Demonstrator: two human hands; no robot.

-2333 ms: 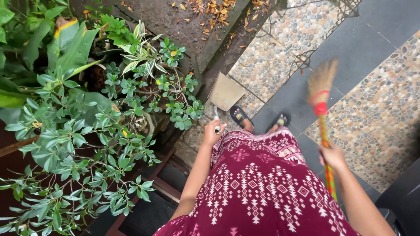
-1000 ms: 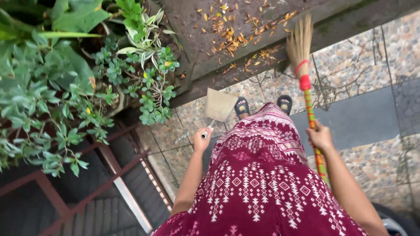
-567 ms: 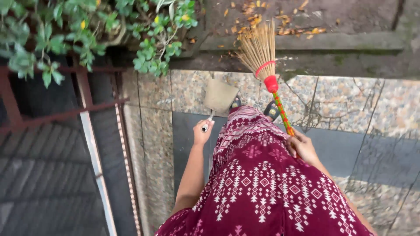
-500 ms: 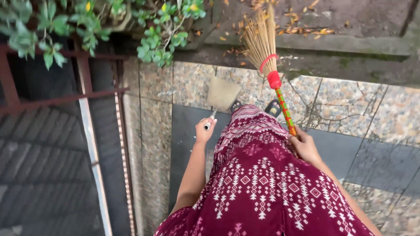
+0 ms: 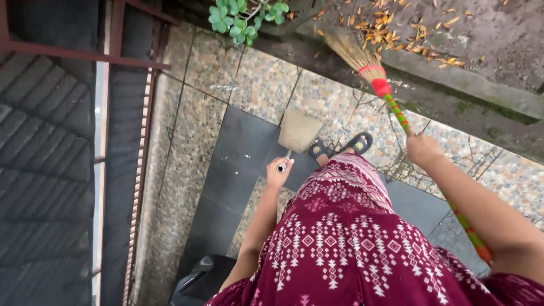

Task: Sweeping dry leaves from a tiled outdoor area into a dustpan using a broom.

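A broom and a dustpan are held at a path edge strewn with dry leaves.

The right hand (image 5: 422,150) is closed around the striped handle of the broom (image 5: 381,88), whose bristles are laid at 12 o'clock on the leaves (image 5: 391,34) by the concrete curb (image 5: 470,85). The left hand (image 5: 279,171) is wrapped around the dustpan (image 5: 298,130) handle, with the pan near the sandals (image 5: 340,147). Sweeping seems in hand; a drawing stroke toward the pan is called for.

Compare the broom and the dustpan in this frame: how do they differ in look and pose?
The broom is long, with a striped red-green-orange handle and straw bristles reaching out to the dry leaves; the dustpan is short, flat and tan, hanging low over the paving by the sandals. The right hand holds the broom, the left hand the dustpan. Both are gripped by their handles.
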